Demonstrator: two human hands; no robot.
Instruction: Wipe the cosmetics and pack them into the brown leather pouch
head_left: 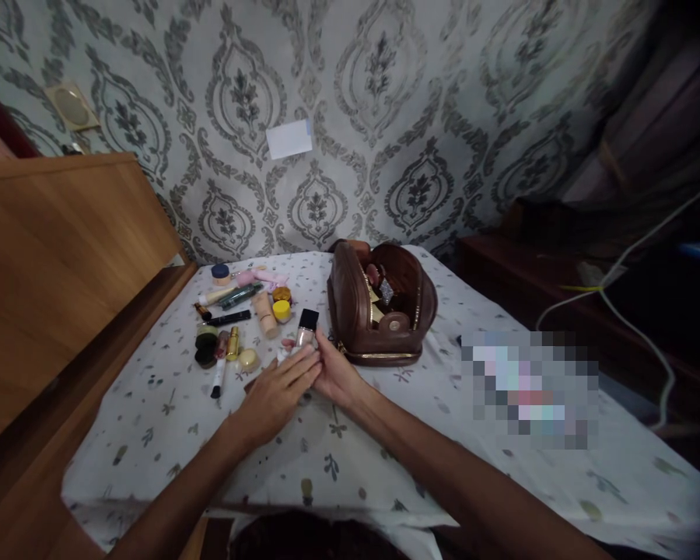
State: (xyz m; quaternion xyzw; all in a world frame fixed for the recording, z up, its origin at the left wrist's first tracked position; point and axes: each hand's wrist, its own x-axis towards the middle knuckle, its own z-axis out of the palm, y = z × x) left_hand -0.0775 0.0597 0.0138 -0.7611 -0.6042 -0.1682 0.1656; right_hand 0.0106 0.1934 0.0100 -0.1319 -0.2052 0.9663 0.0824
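A small glass bottle with a square black cap (308, 320), like a foundation bottle, stands tilted between my hands. Its lower part is hidden by my fingers. My right hand (339, 375) is closed around it from the right side. Across the front lies my left hand (283, 389), fingers together and pressed toward the bottle. Something white and crumpled, like a tissue (282, 355), shows beside my left hand. Just behind and right of my hands sits a brown cosmetic bag (350, 311), unzipped at the top, with several items visible inside.
Left of my hands lie several cosmetics: a beige tube (264, 314), a yellow-lidded jar (281, 311), a dark tube (240, 296), a gold bottle (232, 344) and a navy-lidded jar (220, 274). A blurred-out patch (530, 389) covers something at right. A white cable (647, 342) hangs beyond.
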